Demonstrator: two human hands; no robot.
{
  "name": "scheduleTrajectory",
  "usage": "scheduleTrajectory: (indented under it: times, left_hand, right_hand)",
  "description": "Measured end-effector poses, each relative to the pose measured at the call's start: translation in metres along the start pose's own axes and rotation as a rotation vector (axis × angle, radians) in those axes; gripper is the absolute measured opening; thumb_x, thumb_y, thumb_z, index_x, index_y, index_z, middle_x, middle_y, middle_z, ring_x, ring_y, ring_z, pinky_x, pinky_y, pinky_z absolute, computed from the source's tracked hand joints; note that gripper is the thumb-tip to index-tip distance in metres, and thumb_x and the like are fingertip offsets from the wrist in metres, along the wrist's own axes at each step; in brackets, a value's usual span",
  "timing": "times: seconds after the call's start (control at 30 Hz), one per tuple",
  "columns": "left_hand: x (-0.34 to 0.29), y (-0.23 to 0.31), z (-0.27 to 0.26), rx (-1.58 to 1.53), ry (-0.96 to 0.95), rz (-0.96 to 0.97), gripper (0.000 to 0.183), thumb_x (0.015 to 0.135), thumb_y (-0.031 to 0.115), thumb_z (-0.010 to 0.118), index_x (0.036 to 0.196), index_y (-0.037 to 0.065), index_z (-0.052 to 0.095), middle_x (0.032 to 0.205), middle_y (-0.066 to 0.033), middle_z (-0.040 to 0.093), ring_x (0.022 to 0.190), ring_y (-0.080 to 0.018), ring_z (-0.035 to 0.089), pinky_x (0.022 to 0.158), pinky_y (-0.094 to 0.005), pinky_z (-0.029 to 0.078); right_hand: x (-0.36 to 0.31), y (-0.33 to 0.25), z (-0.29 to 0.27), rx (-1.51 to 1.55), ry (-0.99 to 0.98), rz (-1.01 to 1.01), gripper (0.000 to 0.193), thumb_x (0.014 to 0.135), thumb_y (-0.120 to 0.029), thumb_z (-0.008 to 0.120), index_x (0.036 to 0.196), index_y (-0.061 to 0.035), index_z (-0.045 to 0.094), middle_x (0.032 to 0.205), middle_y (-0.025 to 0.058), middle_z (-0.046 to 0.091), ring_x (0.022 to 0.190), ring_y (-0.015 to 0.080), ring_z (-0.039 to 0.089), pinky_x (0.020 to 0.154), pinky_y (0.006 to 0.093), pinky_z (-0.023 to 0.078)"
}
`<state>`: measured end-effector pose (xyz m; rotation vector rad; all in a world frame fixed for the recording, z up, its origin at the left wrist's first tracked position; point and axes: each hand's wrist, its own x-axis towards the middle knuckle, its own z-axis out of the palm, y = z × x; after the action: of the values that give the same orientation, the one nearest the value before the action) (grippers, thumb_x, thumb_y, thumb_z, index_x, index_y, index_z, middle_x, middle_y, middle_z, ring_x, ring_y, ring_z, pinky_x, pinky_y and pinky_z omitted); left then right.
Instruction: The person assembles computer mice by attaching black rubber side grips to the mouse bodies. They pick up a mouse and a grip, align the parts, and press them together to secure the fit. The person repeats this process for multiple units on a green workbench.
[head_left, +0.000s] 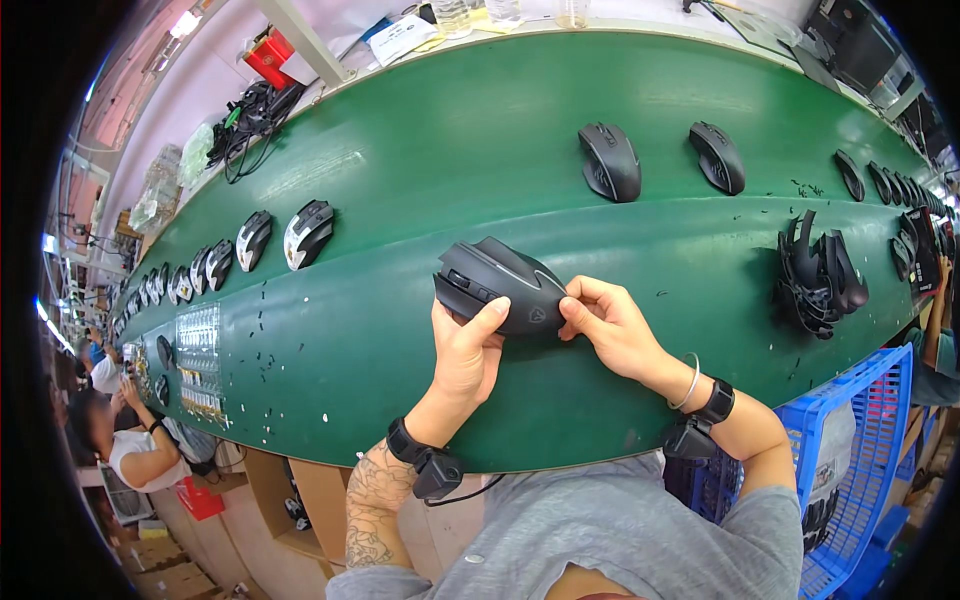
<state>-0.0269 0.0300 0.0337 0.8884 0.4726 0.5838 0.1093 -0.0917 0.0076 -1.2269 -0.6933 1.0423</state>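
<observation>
A black computer mouse (508,282) is held above the green bench in front of me. My left hand (468,350) grips its left side, with the thumb on the side buttons and the other fingers mostly hidden beneath. At the rounded rear end, my right hand (612,325) has thumb and index finger pinched on the shell's edge. Whether a small piece sits between those fingertips is too small to tell. Two more black mice, one nearer (610,163) and one farther right (718,158), rest on the raised far strip of the bench.
Black-and-white mice (308,235) line the left. A pile of black shell parts (815,275) lies to the right, near a blue crate (850,450). Clear plastic trays (200,355) and black scraps (265,345) are on the left bench. Other people work at both ends.
</observation>
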Motion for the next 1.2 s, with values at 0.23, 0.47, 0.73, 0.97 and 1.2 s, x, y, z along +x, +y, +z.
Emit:
scheduleTrajectory:
  times: [0.23, 0.47, 0.73, 0.97, 1.2]
  left_hand:
    - [-0.001, 0.002, 0.008, -0.101, 0.02, -0.045, 0.034, 0.081, 0.003, 0.062, 0.112, 0.003, 0.047, 0.105, -0.0089, 0.058, 0.096, -0.0187, 0.06, 0.085, -0.0361, 0.051]
    - [0.001, -0.002, 0.003, -0.079, 0.021, -0.097, 0.038, 0.085, 0.015, 0.059, 0.119, 0.004, 0.046, 0.112, -0.0094, 0.057, 0.104, -0.022, 0.058, 0.093, -0.0404, 0.046]
    - [-0.004, -0.005, 0.009, -0.309, 0.052, -0.149, 0.062, 0.091, 0.053, 0.039, 0.127, 0.004, 0.047, 0.126, -0.0116, 0.054, 0.114, -0.0251, 0.053, 0.099, -0.0424, 0.04]
    - [0.008, 0.0, -0.004, 0.345, 0.134, 0.112, 0.056, 0.102, 0.042, 0.028, 0.089, -0.001, 0.062, 0.086, -0.0059, 0.065, 0.079, -0.0102, 0.056, 0.075, -0.0263, 0.044]
    - [0.012, -0.001, -0.009, 0.832, 0.165, 0.448, 0.053, 0.103, 0.029, 0.034, 0.062, -0.004, 0.04, 0.054, -0.0001, 0.033, 0.055, -0.0079, 0.028, 0.048, -0.0312, 0.023]
  right_hand:
    - [0.003, 0.007, -0.004, 0.026, -0.043, -0.043, 0.035, 0.093, -0.032, 0.06, 0.071, -0.0083, 0.047, 0.064, -0.0054, 0.047, 0.059, 0.0026, 0.042, 0.053, 0.0204, 0.034]
    - [0.005, 0.003, -0.006, -0.016, 0.004, -0.017, 0.03, 0.091, -0.032, 0.062, 0.082, -0.0043, 0.055, 0.068, -0.0026, 0.05, 0.062, 0.0052, 0.046, 0.056, 0.0219, 0.039]
    - [-0.003, -0.022, 0.001, -0.768, 0.037, -0.497, 0.081, 0.07, -0.028, 0.08, 0.136, -0.001, 0.041, 0.106, 0.0141, 0.055, 0.091, 0.0264, 0.057, 0.08, 0.0338, 0.049]
    - [0.005, -0.027, -0.012, -0.77, -0.018, -0.529, 0.083, 0.064, -0.012, 0.082, 0.136, -0.0056, 0.043, 0.112, 0.0136, 0.056, 0.097, 0.0289, 0.058, 0.083, 0.0355, 0.049]
    - [0.008, -0.029, -0.02, -0.772, -0.085, -0.515, 0.082, 0.064, -0.014, 0.082, 0.135, -0.0051, 0.044, 0.111, 0.0143, 0.056, 0.094, 0.0298, 0.058, 0.082, 0.0362, 0.049]
